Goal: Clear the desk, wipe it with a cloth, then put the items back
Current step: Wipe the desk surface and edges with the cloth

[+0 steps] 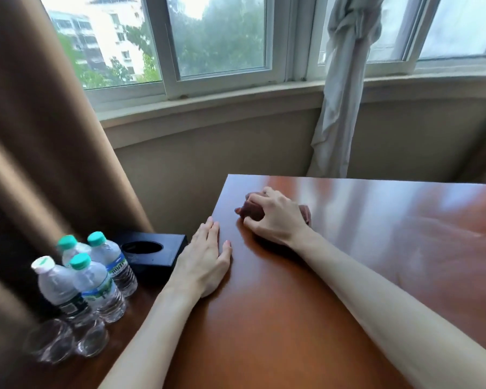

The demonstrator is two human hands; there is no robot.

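Presently a dark reddish cloth [251, 209] is bunched under the gripping right hand [278, 217] near the desk's [348, 248] far left corner, while the left hand [205, 259] is laid flat just beside it, nearer the moved-aside water bottles [96, 276].

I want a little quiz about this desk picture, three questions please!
1. True or false: the right hand grips a crumpled dark reddish-brown cloth on the glossy brown wooden desk.
2. How many clear plastic water bottles stand beside the black rectangular tissue box?
3. The left hand is: A) holding a bottle, B) resting flat at the desk's edge, C) touching the curtain.

Key: 1 true; 2 four; 3 B.
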